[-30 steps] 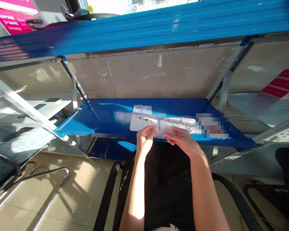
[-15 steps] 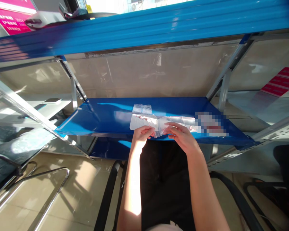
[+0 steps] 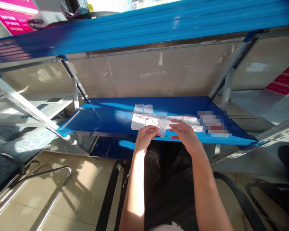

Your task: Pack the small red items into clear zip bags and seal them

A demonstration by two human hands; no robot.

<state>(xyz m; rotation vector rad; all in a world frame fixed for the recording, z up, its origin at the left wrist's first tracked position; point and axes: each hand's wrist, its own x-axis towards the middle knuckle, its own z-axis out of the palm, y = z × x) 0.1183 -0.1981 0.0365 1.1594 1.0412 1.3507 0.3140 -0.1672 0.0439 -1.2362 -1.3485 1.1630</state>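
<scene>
1. The blue worktop (image 3: 101, 117) carries the goods under inspection; the white sheet (image 3: 136, 124) lying flat on it serves as the reference for all positions below.
2. The left hand (image 3: 145, 137), at the near right corner of the white sheet, has thumb and fingers brought together on the edge of a clear bag (image 3: 162, 131).
3. The right hand (image 3: 188, 134), further right of the white sheet, has its fingers loosely parted, with a visible gap to the thumb. No firm hold is evident; whether a fingertip touches the clear bag cannot be told.
4. Step in hand, as judged: handling the mouth or edge of the clear bag. The next move would appear to call for the left pinch to stay steady while the right fingers take the opposite edge; thin film could slip or cling.
5. A row of clear packets (image 3: 194, 121) lies to the right of the white sheet, showing reddish marks or contents, not legible.
6. The clear bag, just right of the white sheet, is transparent, glossy and creased, with a faint reddish line. Contents: cannot be determined.
7. Two small bags (image 3: 148, 109) lie side by side along the far edge of the white sheet.
8. Small reddish bits (image 3: 144, 118) show on the white sheet's upper part.
</scene>
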